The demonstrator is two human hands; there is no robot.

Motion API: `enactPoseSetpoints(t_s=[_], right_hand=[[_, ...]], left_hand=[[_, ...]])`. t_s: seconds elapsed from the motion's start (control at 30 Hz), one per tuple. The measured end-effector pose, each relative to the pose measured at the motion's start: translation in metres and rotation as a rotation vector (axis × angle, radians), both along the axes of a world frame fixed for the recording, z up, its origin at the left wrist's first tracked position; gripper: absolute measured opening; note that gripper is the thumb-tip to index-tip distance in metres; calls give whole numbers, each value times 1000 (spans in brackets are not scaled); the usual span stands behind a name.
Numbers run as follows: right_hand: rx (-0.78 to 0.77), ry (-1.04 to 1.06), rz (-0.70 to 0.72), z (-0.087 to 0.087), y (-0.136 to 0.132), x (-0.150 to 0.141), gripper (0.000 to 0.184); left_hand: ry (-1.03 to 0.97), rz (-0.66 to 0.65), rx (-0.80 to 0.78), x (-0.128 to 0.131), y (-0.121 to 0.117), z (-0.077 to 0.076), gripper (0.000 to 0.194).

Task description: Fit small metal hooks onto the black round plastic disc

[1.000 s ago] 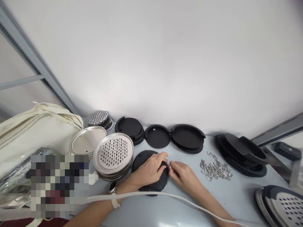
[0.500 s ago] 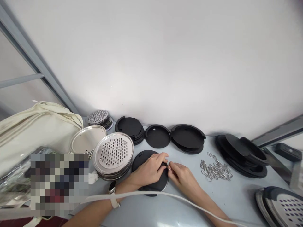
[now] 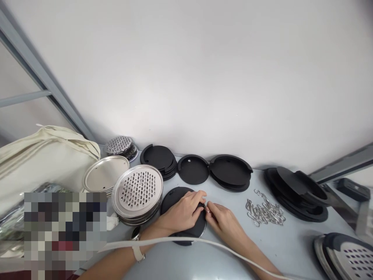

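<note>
A round black disc (image 3: pixel 176 196) with a thin metal edge lies on the grey table in front of me. My left hand (image 3: pixel 186 210) rests over it, its fingers closed on the disc's right rim. At that same rim my right hand (image 3: pixel 224 219) pinches a small shiny metal wire clip (image 3: pixel 207 209), which looks like those in the loose pile (image 3: pixel 265 213) to the right. My fingers partly hide where the clip meets the disc.
Stacks of perforated metal grater discs (image 3: pixel 138 190) and plain metal discs (image 3: pixel 105 175) stand to the left. Black round holders (image 3: pixel 231 171) line the wall, and more black rings (image 3: pixel 297 190) sit at right. A white cable (image 3: pixel 215 243) crosses in front of my forearms.
Both hands stay at the disc's rim, with my right fingers shifting slightly around the clip. The view has drifted a little.
</note>
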State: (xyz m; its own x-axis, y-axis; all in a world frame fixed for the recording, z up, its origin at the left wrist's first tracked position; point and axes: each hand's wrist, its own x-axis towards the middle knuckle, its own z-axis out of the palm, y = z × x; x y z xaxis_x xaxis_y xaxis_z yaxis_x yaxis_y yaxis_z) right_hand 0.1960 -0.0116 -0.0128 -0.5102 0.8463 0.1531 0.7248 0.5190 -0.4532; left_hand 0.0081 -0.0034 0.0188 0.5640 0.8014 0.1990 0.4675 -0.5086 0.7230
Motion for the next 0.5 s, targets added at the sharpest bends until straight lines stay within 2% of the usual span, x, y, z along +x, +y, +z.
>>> enactPoseSetpoints(t_s=[0.5], right_hand=[[13, -33, 37, 3, -1, -2, 22]], left_hand=[[42, 16, 49, 1, -1, -3, 44]])
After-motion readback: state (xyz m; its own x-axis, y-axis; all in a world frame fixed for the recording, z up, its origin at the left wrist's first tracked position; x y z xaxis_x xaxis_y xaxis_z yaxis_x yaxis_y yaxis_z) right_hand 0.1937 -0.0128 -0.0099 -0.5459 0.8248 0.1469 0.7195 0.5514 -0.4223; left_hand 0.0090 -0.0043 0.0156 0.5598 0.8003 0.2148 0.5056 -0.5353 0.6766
